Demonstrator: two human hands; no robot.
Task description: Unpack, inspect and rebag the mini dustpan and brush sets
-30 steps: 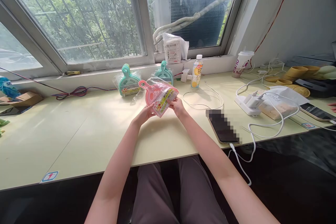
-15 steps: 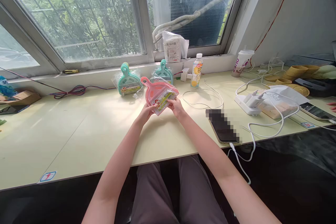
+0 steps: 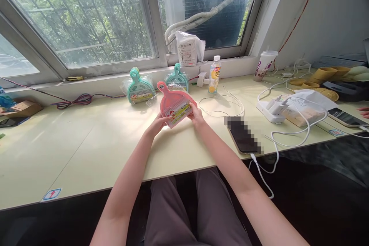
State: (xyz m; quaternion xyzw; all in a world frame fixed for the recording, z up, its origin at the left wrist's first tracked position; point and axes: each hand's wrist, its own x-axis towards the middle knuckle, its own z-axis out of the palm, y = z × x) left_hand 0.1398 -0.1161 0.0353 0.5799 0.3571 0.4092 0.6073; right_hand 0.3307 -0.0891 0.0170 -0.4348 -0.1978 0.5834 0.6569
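Note:
Between my two hands is a pink dustpan point(image 3: 174, 102) with a small brush, wrapped in clear plastic with a yellow label, tilted with its handle up and to the left. My left hand point(image 3: 159, 123) grips its lower left edge. My right hand point(image 3: 196, 114) is closed around its right edge, the fingers partly hidden behind it. Behind, against the sill, stand wrapped green dustpans point(image 3: 140, 87) on the left and another green group point(image 3: 177, 77) just beyond the pink one.
On the right are a drink bottle point(image 3: 214, 75), a phone point(image 3: 242, 136), a power strip point(image 3: 271, 111) with white cables, and a lidded cup point(image 3: 265, 65). A wire bundle point(image 3: 76, 101) lies at the left by the sill. Another person's hand point(image 3: 364, 112) shows at the right edge.
The pink dustpan has turned to a more upright angle, its label now facing me more fully. Both hands keep hold of it, the right one slightly further around its edge.

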